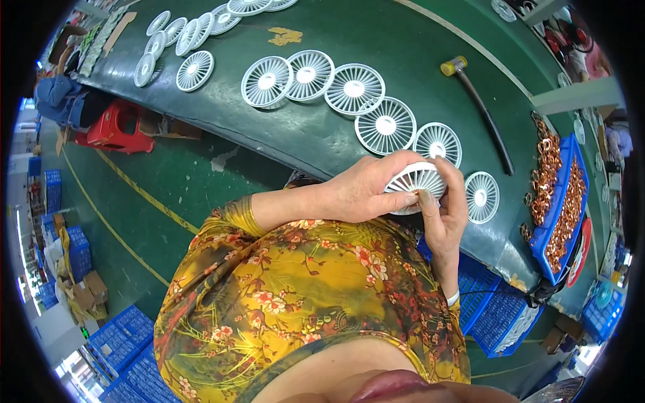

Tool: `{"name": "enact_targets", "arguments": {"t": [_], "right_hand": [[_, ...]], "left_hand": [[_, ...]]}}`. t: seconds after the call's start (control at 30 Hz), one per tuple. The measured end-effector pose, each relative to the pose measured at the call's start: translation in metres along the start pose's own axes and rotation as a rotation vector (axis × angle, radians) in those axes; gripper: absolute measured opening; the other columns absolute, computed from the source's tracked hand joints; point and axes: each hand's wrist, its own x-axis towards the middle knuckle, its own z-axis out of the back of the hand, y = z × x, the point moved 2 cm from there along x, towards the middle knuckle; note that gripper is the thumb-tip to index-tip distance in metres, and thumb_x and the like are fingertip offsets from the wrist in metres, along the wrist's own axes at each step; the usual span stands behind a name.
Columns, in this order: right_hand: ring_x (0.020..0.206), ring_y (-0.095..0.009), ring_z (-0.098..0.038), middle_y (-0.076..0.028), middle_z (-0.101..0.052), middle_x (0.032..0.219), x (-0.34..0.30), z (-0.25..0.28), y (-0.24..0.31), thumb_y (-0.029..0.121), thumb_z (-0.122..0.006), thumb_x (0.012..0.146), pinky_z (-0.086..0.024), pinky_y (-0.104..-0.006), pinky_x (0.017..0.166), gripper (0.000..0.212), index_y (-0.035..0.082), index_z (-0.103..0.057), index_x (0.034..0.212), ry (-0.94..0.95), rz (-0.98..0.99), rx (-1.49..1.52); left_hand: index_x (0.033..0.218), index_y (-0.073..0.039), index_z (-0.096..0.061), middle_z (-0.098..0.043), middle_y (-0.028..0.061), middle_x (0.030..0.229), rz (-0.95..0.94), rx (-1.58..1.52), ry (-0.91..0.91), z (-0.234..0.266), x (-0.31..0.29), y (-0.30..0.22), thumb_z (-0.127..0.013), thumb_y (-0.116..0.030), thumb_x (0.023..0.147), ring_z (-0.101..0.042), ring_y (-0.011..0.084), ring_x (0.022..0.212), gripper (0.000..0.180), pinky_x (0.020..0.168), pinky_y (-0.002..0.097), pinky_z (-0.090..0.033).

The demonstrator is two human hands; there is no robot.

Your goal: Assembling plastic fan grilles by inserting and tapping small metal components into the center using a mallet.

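Note:
Both my hands hold one white slotted fan grille in front of my chest, above the near edge of the green table. My left hand grips its left side, with the thumb across the slotted face. On the right side, my right hand wraps its fingers round the rim, and its thumb presses near the hub beside the left thumb. A small copper-coloured bit shows at the thumb tips, mostly hidden. Just beyond my hands lies another white grille, and one more grille rests to the right.
Several white grilles lie in a row along the green table. A mallet with a yellow head lies at the right. Beyond it stands a blue tray of copper-coloured rings. Blue crates sit below the table; a red stool stands left.

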Motion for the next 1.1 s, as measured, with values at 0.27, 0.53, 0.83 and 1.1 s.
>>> {"name": "enact_targets", "arguments": {"t": [0.27, 0.53, 0.83, 1.1], "right_hand": [[0.096, -0.016, -0.058, -0.011, -0.059, 0.111, 0.023, 0.003, 0.000, 0.013, -0.067, 0.087, -0.047, -0.0273, 0.083, 0.044, -0.001, -0.050, 0.125, 0.136, -0.183, 0.198], [0.099, -0.028, -0.060, -0.013, -0.061, 0.112, 0.060, -0.002, 0.013, 0.011, -0.073, 0.075, -0.048, -0.0364, 0.086, 0.043, 0.004, -0.060, 0.116, 0.010, 0.155, -0.220], [0.080, -0.024, -0.056, -0.003, -0.059, 0.078, 0.062, -0.006, 0.021, 0.011, -0.078, 0.066, -0.044, -0.0377, 0.076, 0.022, 0.009, -0.061, 0.080, 0.006, 0.577, -0.604], [0.069, -0.024, -0.058, -0.003, -0.061, 0.073, 0.054, 0.005, 0.020, 0.014, -0.078, 0.069, -0.045, -0.0353, 0.067, 0.023, 0.008, -0.058, 0.080, -0.190, 0.628, -0.527]], "left_hand": [[0.128, -0.002, -0.043, -0.065, 0.0161, 0.103, -0.093, 0.080, -0.048, 0.008, 0.006, -0.001, -0.063, -0.013, 0.087, -0.066, 0.0298, 0.093, 0.047, 0.077, 0.0363, -0.052], [0.132, -0.001, -0.042, -0.056, 0.0059, 0.117, 0.105, -0.369, -0.205, 0.019, 0.012, 0.000, -0.060, -0.007, 0.091, -0.055, 0.0116, 0.106, 0.045, 0.092, 0.0288, -0.046], [0.117, -0.001, -0.050, -0.057, 0.0012, 0.096, 0.088, -0.347, -0.343, 0.022, 0.023, 0.003, -0.047, -0.023, 0.101, -0.052, 0.0050, 0.086, 0.027, 0.073, 0.0212, -0.046], [0.117, 0.000, -0.049, -0.057, 0.0025, 0.099, 0.065, -0.315, -0.411, 0.018, 0.025, -0.004, -0.047, -0.024, 0.101, -0.053, 0.0055, 0.089, 0.029, 0.076, 0.0219, -0.047]]}}
